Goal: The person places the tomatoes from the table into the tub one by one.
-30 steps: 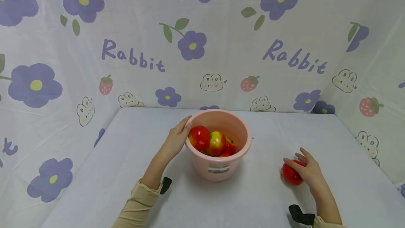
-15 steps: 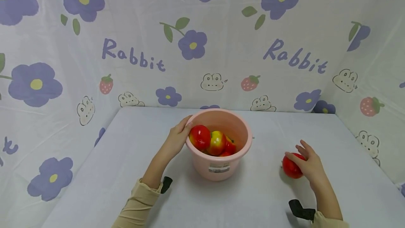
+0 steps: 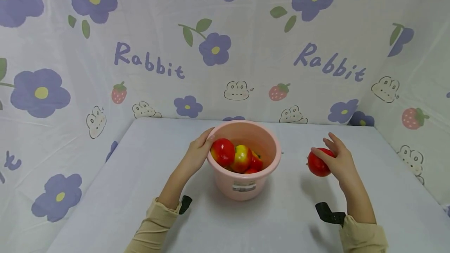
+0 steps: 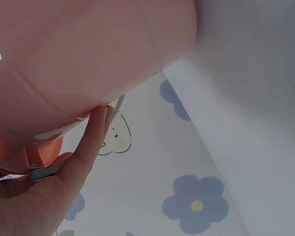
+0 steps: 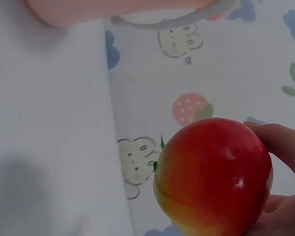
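A pink plastic bucket stands mid-table with several red and yellow apples inside. My left hand grips its left rim; in the left wrist view the fingers lie along the bucket wall. My right hand holds a red apple in the air to the right of the bucket, above the table. In the right wrist view this apple fills the lower right, with fingers curled round it and the bucket's base at the top.
The table wears a pale lilac cloth. Flower and rabbit printed sheets wall it in at the back and on both sides. Black straps sit at both wrists.
My right hand has lifted the red apple off the table and carried it up and slightly left, closer to the bucket. The left hand and bucket have stayed put.
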The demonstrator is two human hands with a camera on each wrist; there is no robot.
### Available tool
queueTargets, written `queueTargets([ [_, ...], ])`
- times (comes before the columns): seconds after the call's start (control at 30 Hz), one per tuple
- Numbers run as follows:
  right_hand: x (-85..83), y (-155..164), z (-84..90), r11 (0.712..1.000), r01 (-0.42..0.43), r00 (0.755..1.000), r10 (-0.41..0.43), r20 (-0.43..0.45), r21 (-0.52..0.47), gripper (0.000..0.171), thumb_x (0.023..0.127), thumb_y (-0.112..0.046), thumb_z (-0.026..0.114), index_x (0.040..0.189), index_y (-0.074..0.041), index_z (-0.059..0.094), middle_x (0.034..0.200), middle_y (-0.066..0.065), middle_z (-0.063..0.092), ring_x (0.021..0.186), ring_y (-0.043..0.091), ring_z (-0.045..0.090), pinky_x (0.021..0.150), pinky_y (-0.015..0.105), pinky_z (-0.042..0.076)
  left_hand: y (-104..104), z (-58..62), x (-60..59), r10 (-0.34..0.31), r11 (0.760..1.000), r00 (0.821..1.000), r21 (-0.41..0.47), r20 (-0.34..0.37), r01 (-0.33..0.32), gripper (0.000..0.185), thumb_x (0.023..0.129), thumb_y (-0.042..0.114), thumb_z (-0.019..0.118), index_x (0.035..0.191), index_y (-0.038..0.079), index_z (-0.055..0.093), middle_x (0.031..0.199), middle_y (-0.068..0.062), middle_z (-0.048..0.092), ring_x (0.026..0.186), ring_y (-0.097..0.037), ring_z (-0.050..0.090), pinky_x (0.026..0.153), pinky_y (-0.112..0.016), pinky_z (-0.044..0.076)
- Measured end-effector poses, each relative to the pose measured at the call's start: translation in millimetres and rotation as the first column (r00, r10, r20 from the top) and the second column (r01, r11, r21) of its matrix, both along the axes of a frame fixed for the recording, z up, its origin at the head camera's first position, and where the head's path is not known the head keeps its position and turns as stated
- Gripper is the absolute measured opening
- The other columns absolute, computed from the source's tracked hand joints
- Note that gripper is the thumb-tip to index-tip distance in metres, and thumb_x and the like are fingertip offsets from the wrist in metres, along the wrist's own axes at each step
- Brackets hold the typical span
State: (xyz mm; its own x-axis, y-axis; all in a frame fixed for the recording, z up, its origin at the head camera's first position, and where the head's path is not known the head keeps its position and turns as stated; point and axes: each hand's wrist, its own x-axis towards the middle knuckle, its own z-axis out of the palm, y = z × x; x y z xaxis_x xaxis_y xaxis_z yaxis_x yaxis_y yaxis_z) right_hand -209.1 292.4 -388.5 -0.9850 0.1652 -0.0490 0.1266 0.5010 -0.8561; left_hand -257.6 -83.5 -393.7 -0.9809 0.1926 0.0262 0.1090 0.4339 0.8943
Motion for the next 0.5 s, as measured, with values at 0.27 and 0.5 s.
queueTargets([
  [0.27, -10.0, -21.7, 31.0, 1.000, -0.017, 0.996, 0.015, -0.083, -0.014, 0.088, 0.096, -0.034, 0.060, 0.158, -0.019, -0.001, 0.163, 0.016, 0.020, 0.145, 0.051, 0.021, 0.103, 0.066, 0.041, -1.3, 0.9, 1.0, -0.004, 1.000, 1.000, -0.015, -0.014, 0.004, 0.054, 0.103, 0.042, 0.039, 0.152, 0.021, 0.035, 0.154, -0.006, 0.042, 0.144, -0.032, 0.039, 0.104, -0.053, 0.046],
  [0.5, -15.7, -40.4, 51.5, 0.998, -0.050, 0.989, 0.043, -0.145, -0.042, 0.088, 0.095, -0.032, 0.062, 0.159, -0.022, 0.003, 0.162, 0.013, 0.022, 0.146, 0.048, 0.023, 0.104, 0.065, 0.040, -1.1, 1.2, 1.0, -0.012, 1.000, 1.000, -0.016, -0.021, 0.012, 0.053, 0.103, 0.042, 0.039, 0.152, 0.021, 0.035, 0.154, -0.007, 0.042, 0.143, -0.033, 0.039, 0.104, -0.053, 0.046],
])
